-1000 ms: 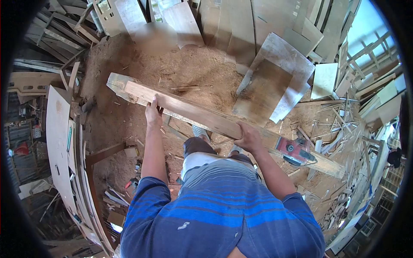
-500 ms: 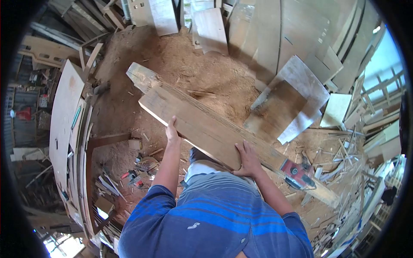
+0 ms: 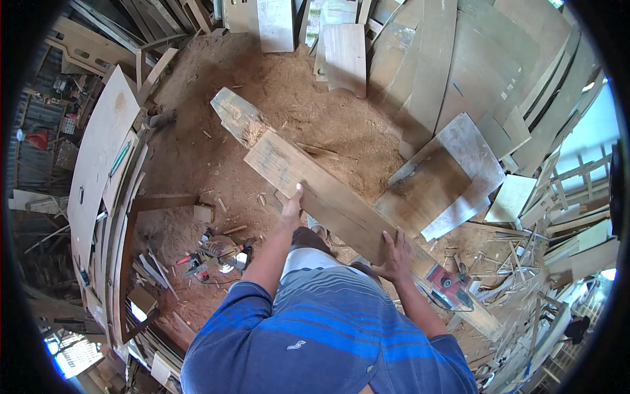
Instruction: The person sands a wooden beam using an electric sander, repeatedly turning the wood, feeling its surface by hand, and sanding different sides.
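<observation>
A thick wooden plank (image 3: pixel 328 207) lies diagonally in front of my body, over a longer rough beam (image 3: pixel 236 113) whose far end sticks out at the upper left. My left hand (image 3: pixel 293 202) grips the plank's near edge, with the thumb on its top. Towards the plank's right end, my right hand (image 3: pixel 396 257) holds its near edge, with the fingers spread over the top face. A red power tool (image 3: pixel 449 285) rests on the beam, to the right of my right hand.
Other power tools (image 3: pixel 200 266) lie on the sawdust-covered floor at the lower left. Stacked boards (image 3: pixel 105 144) stand at the left. Loose sheets (image 3: pixel 459 164) lie at the right, near scattered offcuts (image 3: pixel 512 256). Large panels (image 3: pixel 485 59) lean at the back.
The plank has shifted towards my right and now lies closer along the beam. Both hands have moved right with it, and the view has tilted slightly.
</observation>
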Action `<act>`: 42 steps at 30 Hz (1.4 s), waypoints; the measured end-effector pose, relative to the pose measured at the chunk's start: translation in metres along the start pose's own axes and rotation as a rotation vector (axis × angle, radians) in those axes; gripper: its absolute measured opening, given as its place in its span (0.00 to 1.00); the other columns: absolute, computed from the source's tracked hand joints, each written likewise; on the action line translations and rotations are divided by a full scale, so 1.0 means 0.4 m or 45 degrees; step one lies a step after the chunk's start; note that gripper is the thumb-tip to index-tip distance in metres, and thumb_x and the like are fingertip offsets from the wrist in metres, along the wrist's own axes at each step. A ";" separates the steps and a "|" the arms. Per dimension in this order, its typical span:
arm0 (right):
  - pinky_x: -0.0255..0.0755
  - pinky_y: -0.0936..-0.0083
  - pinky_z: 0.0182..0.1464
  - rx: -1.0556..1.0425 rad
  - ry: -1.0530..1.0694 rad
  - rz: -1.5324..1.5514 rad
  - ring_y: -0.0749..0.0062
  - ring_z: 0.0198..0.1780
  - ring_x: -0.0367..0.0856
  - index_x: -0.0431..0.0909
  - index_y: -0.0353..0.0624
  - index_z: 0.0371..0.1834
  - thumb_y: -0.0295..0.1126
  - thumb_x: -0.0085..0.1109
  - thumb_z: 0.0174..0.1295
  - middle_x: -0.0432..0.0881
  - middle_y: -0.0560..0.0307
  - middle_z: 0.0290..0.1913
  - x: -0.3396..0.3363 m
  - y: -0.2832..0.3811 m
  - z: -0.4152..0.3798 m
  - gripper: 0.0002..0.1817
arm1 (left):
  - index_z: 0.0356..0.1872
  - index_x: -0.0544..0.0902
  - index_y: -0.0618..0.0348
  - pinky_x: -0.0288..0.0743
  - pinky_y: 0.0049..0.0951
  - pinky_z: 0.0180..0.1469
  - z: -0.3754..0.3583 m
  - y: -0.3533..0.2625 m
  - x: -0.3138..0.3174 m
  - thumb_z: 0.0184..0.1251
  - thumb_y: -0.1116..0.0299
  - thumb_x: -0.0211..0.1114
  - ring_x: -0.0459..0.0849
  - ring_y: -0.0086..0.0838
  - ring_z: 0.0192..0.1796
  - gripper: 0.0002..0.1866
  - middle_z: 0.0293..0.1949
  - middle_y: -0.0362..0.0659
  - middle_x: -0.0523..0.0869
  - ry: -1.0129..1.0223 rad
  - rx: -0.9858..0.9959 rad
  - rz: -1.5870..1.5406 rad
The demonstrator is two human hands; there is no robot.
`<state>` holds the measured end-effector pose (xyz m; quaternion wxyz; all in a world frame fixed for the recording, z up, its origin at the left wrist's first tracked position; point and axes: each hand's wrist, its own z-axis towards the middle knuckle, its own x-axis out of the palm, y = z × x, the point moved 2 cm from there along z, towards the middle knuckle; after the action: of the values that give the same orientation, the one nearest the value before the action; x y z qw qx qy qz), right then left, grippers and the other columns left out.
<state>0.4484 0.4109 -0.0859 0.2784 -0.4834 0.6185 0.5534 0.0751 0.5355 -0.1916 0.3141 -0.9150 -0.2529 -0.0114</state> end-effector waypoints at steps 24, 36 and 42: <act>0.81 0.71 0.40 1.098 0.023 0.776 0.72 0.36 0.89 0.92 0.32 0.49 0.44 0.75 0.73 0.90 0.56 0.34 -0.331 -0.707 -0.597 0.21 | 0.79 0.73 0.66 0.82 0.41 0.69 -0.235 0.356 0.231 0.69 0.44 0.83 0.85 0.38 0.68 0.48 0.68 0.51 0.85 0.062 -0.002 0.267; 0.82 0.60 0.49 0.332 0.281 0.505 0.54 0.41 0.92 0.92 0.41 0.56 0.59 0.76 0.64 0.93 0.43 0.40 -0.443 -0.418 -0.398 0.32 | 0.69 0.81 0.71 0.90 0.38 0.47 -0.170 0.365 0.292 0.75 0.41 0.77 0.92 0.36 0.48 0.40 0.55 0.48 0.91 0.158 0.055 0.259; 0.83 0.53 0.53 0.144 0.313 0.401 0.42 0.48 0.93 0.90 0.41 0.59 0.59 0.73 0.66 0.93 0.36 0.46 -0.421 -0.253 -0.279 0.32 | 0.69 0.81 0.61 0.87 0.38 0.45 -0.140 0.388 0.191 0.75 0.34 0.73 0.91 0.34 0.47 0.40 0.50 0.46 0.90 0.016 0.094 0.249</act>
<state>0.6249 0.3614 0.0462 0.1375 -0.4283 0.7458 0.4913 0.2225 0.4331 -0.2214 0.3487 -0.9231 -0.1605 0.0229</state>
